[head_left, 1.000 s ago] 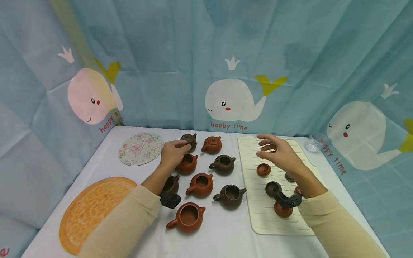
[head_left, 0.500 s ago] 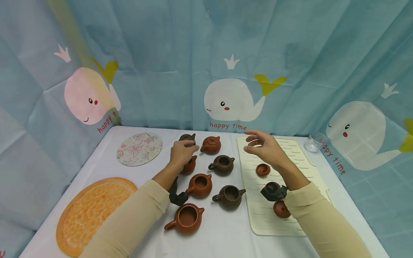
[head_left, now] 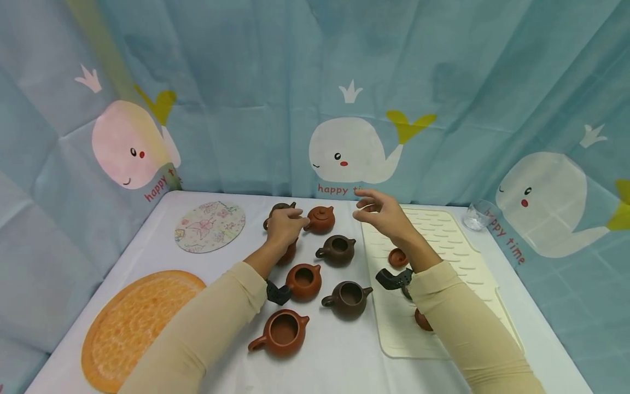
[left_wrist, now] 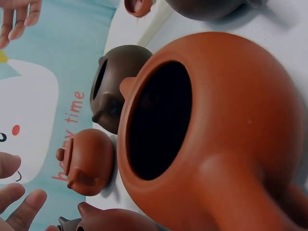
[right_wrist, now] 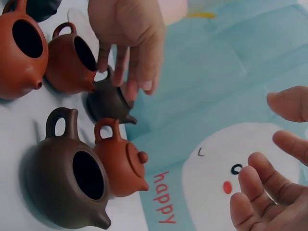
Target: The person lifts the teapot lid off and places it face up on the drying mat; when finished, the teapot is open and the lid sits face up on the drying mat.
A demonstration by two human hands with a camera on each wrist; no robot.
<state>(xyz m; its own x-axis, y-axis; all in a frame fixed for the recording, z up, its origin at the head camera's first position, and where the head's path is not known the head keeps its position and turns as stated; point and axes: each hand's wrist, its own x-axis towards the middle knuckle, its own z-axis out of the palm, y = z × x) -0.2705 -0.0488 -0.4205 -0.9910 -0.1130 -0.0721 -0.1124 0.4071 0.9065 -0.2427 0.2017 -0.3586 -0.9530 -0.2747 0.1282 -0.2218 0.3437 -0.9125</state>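
Note:
My left hand hovers beside the lidded reddish-brown teapot, fingertips overlapping its handle in the head view. It holds nothing. Behind it, a dark teapot with its lid on is partly hidden, as is a red pot below. My right hand is raised to the right of the lidded red teapot, its relaxed fingers parted around air. Lidless pots stand nearer me: dark ones and red ones. A red lid rests beneath my right forearm.
A cream ridged mat with several lids lies on the right, partly covered by my right sleeve. A clear glass stands at the back right. On the left lie a flowered round mat and an orange round mat.
My left hand has moved right, toward the lidded red teapot. My right hand has moved left from over the cream mat toward that same teapot. The pots stay in place.

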